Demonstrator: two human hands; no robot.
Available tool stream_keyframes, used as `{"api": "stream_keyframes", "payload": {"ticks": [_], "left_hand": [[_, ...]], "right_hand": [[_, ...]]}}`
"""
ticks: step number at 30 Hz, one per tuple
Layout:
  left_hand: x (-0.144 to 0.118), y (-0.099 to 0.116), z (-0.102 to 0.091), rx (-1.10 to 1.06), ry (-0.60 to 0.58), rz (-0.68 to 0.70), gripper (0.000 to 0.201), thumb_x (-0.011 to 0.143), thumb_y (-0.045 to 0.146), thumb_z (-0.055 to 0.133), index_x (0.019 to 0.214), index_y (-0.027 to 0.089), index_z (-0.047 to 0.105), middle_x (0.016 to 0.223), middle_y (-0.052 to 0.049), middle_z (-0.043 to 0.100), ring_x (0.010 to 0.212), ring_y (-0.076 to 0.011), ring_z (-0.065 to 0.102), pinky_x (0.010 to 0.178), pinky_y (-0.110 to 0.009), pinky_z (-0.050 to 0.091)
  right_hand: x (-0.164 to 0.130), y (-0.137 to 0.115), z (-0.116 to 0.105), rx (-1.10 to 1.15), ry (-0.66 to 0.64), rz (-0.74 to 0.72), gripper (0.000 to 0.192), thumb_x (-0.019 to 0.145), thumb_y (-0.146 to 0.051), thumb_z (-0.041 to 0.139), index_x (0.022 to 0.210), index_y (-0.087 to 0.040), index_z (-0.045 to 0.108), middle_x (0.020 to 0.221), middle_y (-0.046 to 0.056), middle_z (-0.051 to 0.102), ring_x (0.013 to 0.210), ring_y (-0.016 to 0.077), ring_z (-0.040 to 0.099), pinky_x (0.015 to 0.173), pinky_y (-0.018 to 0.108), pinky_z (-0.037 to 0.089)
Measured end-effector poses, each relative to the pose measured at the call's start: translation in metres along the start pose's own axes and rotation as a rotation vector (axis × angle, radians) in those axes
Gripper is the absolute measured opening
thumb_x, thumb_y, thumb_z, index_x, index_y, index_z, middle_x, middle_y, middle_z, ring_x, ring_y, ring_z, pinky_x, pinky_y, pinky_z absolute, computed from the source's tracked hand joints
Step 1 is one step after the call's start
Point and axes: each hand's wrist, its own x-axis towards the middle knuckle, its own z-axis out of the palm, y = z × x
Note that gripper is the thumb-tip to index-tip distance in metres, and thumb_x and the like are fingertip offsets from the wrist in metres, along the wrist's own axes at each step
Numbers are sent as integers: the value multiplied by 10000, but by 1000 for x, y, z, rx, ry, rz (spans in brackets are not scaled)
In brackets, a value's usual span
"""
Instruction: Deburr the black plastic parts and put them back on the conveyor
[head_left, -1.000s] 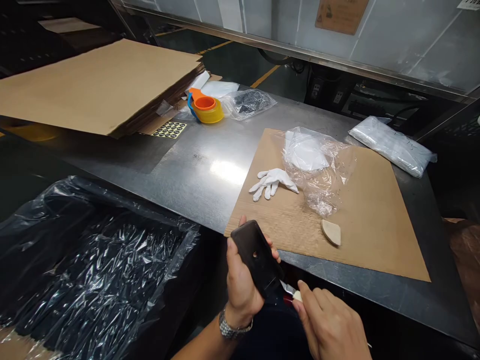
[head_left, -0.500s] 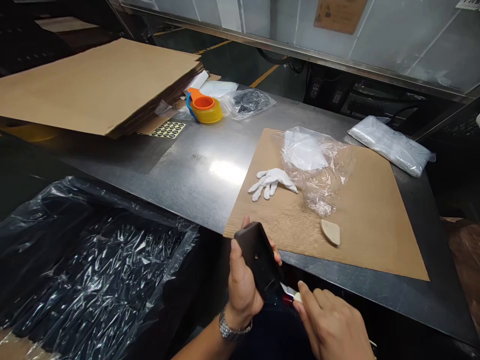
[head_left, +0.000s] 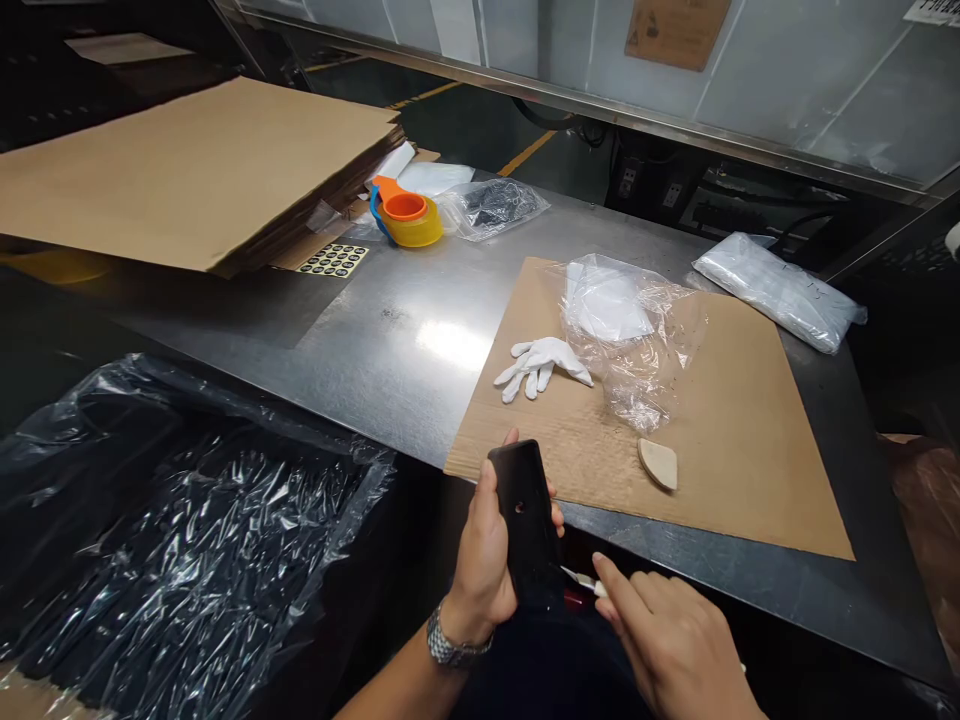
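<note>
My left hand (head_left: pixel 484 560) is wrapped round a black rectangular plastic part (head_left: pixel 529 520) with a small hole in its face, held up in front of the table's near edge. In my right hand (head_left: pixel 667 630) is a knife (head_left: pixel 583 580) with a pale handle, most of it hidden by the fingers. The blade tip meets, or nearly meets, the lower right edge of the black part. Beyond the hands, a white glove (head_left: pixel 544 365) and a small tan wedge-shaped block (head_left: pixel 658 464) lie on a flat cardboard sheet (head_left: pixel 750 440).
A clear plastic bag with white sheets (head_left: pixel 607 300) lies on the cardboard. Tape (head_left: pixel 411 222), a sticker sheet (head_left: pixel 334 260) and stacked cardboard (head_left: pixel 187 170) sit on the metal table (head_left: pixel 375 350). A bin lined with black plastic (head_left: pixel 210 560) stands at lower left. A wrapped bundle (head_left: pixel 780 290) lies at right.
My left hand has turned the black part more upright, its face now more toward me, and shifted its lower end slightly left. The knife stays at its lower right edge.
</note>
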Motion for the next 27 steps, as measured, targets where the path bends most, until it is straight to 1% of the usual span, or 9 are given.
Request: {"api": "stream_keyframes", "payload": {"ticks": [1,3,5,7,15,20,24,27], "left_hand": [[0,0,0,10,-4,-3,510,865,499,372,1349,349,313,717,-16,592,547,-133,570,547,-283,491],[1,0,0,28,-10,-19,504,863,505,371,1342,354,325,720,-14,590,544,-132,568,540,-281,487],[1,0,0,49,-10,-37,502,860,514,371,1336,357,337,723,-12,587,543,-131,568,534,-277,484],[1,0,1,71,-9,-46,506,856,524,370,1332,355,344,725,-12,586,542,-130,568,530,-275,483],[1,0,1,124,-12,-65,551,845,542,378,1352,332,318,707,-12,582,537,-131,574,522,-272,495],[1,-3,1,206,-42,-6,603,834,543,405,1369,285,306,697,-20,590,538,-145,585,515,-280,501],[2,-6,2,256,-49,32,602,841,545,388,1370,270,311,697,-22,590,540,-144,584,517,-279,498],[3,-7,2,277,-43,45,597,846,547,372,1372,271,305,706,-21,585,540,-142,581,514,-280,493]], "right_hand": [[-1,0,1,27,-11,21,301,961,-226,300,1036,-119,571,568,-11,548,484,106,500,503,257,271],[-4,0,3,63,-52,69,313,965,-239,286,880,-155,575,533,-24,527,447,98,491,476,254,244],[-4,0,5,83,-108,98,352,966,-258,277,727,-185,525,498,-34,500,406,90,466,449,254,204],[-5,-1,6,92,-148,99,374,967,-271,263,667,-196,473,481,-38,488,382,86,448,437,257,170],[-8,-1,10,11,-212,115,368,972,-304,214,680,-218,422,467,-53,502,341,110,449,444,278,95],[-4,1,7,-50,-293,83,365,974,-317,198,705,-229,428,447,-63,538,312,138,495,441,289,66],[-3,2,10,-64,-311,92,391,973,-334,184,693,-230,437,429,-56,552,299,154,509,437,292,60],[-2,4,11,-12,-360,148,415,967,-355,187,682,-227,460,430,-35,561,318,162,521,427,282,92]]}}
